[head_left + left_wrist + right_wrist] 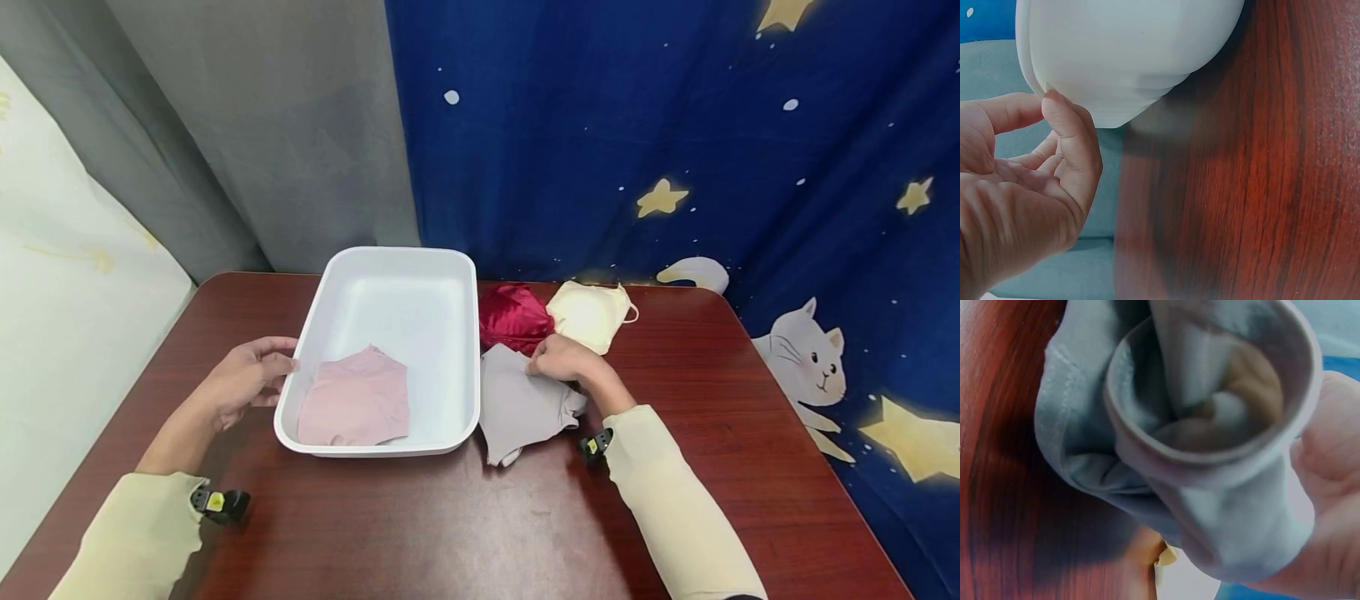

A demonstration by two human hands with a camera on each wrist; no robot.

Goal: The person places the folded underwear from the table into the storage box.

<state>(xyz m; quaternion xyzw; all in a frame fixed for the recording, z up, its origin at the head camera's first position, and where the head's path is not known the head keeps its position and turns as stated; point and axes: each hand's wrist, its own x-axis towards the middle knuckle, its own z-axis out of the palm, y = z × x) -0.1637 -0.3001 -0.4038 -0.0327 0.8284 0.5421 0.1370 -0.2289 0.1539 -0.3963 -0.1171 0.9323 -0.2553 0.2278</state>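
Note:
At the left side of a white plastic tub (442, 392), my left hand (251, 375) pinches the rim between thumb and fingers. The left wrist view shows that hand (1041, 162) at the edge of the tub (1129, 50) from outside. Inside the tub lies a folded pink garment (356, 400), near its front left. My right hand (562, 358) grips grey underpants (517, 408) just right of the tub. Up close in the right wrist view, the underpants (1222, 506) show a round hemmed opening and cover much of the right hand (1329, 481).
Behind the grey underpants lie a shiny red garment (513, 312) and a cream garment (588, 315) with a thin strap loop. Everything rests on a dark red-brown wooden table (480, 533). Grey and blue curtains (540, 150) hang behind its far edge.

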